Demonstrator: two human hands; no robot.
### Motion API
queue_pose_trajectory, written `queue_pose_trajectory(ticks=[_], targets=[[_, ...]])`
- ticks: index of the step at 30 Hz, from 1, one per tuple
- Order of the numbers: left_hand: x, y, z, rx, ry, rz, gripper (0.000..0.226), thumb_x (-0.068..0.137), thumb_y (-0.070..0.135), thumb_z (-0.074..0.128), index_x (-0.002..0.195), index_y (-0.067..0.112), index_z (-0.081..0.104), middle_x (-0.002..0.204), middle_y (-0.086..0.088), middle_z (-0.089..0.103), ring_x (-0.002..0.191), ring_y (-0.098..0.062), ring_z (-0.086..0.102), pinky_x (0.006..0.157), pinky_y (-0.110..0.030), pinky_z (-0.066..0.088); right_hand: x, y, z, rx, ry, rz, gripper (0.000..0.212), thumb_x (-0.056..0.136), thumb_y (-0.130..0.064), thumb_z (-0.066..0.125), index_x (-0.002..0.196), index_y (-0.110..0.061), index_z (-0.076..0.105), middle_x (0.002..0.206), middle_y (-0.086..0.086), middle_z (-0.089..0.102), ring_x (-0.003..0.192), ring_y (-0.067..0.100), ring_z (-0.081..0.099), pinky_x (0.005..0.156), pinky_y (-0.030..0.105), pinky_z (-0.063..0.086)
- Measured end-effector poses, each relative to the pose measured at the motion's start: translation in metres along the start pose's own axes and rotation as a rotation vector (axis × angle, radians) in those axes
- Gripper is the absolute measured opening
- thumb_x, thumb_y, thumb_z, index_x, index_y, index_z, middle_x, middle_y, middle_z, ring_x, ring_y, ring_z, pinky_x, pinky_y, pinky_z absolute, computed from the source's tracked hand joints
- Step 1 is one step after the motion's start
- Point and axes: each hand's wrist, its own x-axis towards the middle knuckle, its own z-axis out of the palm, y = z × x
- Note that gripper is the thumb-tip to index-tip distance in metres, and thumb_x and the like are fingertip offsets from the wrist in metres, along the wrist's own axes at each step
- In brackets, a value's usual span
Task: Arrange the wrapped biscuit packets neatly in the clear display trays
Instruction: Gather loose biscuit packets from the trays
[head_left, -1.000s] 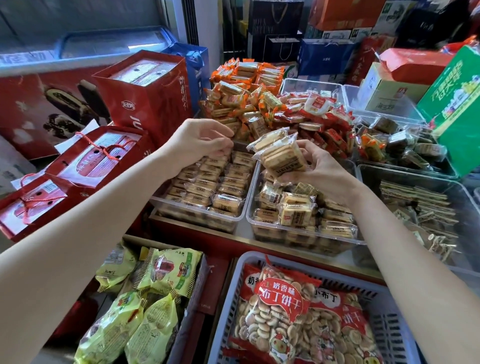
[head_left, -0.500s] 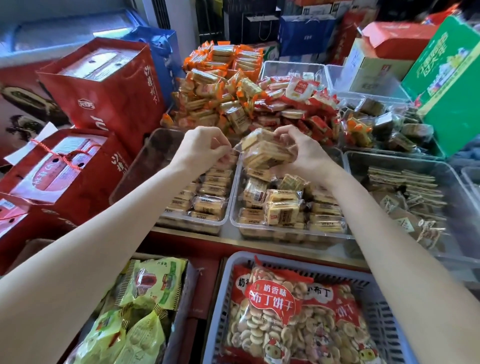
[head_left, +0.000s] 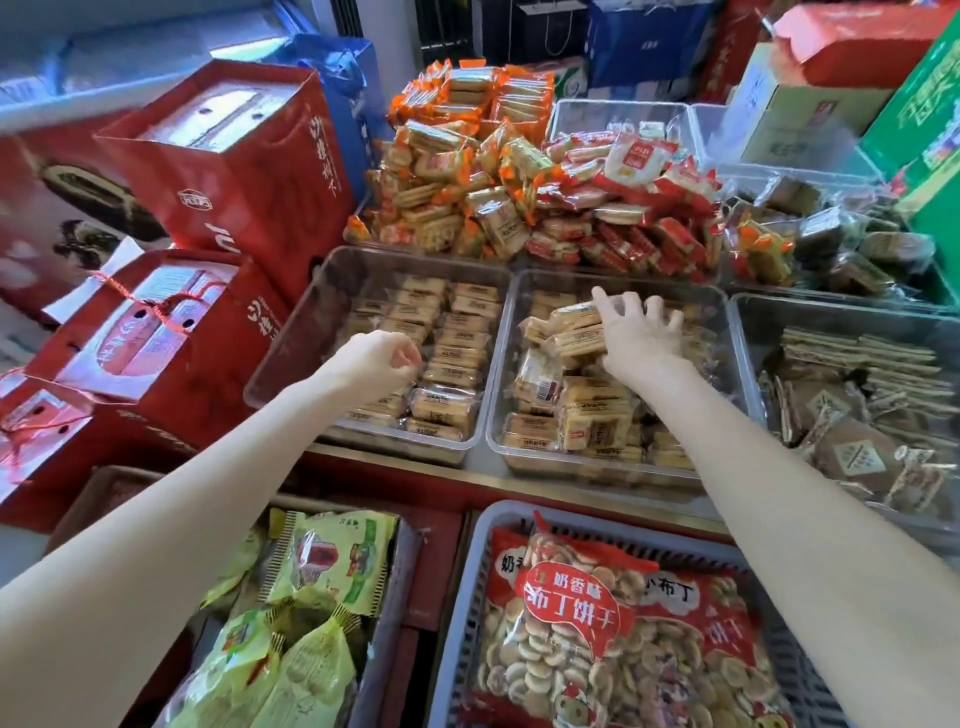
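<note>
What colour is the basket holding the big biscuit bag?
Pale lavender-grey basket, seen in the head view.

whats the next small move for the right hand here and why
Probably let go and draw back: the right hand has spread fingers over biscuit packets lying atop the jumbled pile in the middle tray. The left hand holds nothing I can see.
</note>
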Motion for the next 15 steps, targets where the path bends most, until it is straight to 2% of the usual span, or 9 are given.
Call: queue_pose_trajectory(ticks=[2,4,6,9,12,15], targets=[[-0.003,-0.007,0.001,0.010,0.008,-0.005,0.022,0.092,0.018,0.055,0.110,0.011,0.065,0.109,-0.006,0.067,0.103,-0.020,0.060,0.087,-0.026,0.045,0.002,-0.004,-0.006,-0.020,-0.067,0.023,0.090,0.088,-0.030,0.064,0.152,-0.021,0.001,0.157,0.016,-0.001,0.143,0.039,0.001,0.114,0.058,0.007],[-0.006,-0.021,0.001,0.015,0.006,-0.030,0.023,0.092,0.016,0.055,0.112,0.011,0.064,0.113,-0.006,0.066,0.106,-0.019,0.060,0.089,-0.025,0.043,0.000,-0.014,-0.011,-0.019,-0.087,-0.031,0.094,0.082,-0.045,0.068,0.151,-0.018,0.010,0.157,0.014,-0.009,0.144,0.038,-0.008,0.113,0.059,-0.001],[-0.010,-0.038,0.002,0.016,-0.004,-0.061,0.025,0.091,0.013,0.053,0.113,0.012,0.064,0.117,-0.006,0.064,0.108,-0.020,0.059,0.091,-0.025,0.042,-0.004,-0.031,-0.012,-0.007,-0.060,-0.115,0.081,0.081,-0.047,0.068,0.145,-0.018,0.027,0.157,0.014,-0.004,0.144,0.037,-0.007,0.112,0.059,-0.002],[-0.015,-0.060,0.001,-0.011,0.016,-0.101,0.026,0.091,0.012,0.053,0.114,0.013,0.064,0.118,-0.005,0.064,0.109,-0.021,0.058,0.092,-0.027,0.042,-0.006,-0.059,-0.009,0.056,-0.016,-0.198,0.054,0.088,-0.038,0.060,0.134,-0.016,0.044,0.154,0.013,0.014,0.143,0.033,0.004,0.114,0.054,0.005],[-0.023,-0.088,-0.004,0.023,0.056,-0.116,0.026,0.089,0.010,0.053,0.111,0.010,0.066,0.112,-0.007,0.066,0.105,-0.025,0.059,0.086,-0.025,0.040,-0.001,-0.096,-0.002,0.120,0.054,-0.264,0.036,0.093,-0.022,0.052,0.127,-0.012,0.052,0.147,0.014,0.029,0.139,0.031,0.016,0.113,0.046,0.014],[-0.031,-0.125,-0.011,0.104,0.100,-0.092,0.026,0.085,0.006,0.055,0.108,0.008,0.068,0.116,-0.012,0.062,0.109,-0.034,0.055,0.097,-0.032,0.039,0.005,-0.147,0.005,0.216,0.041,-0.353,0.036,0.094,-0.021,0.052,0.128,-0.009,0.053,0.144,0.012,0.036,0.136,0.029,0.025,0.112,0.041,0.020]])
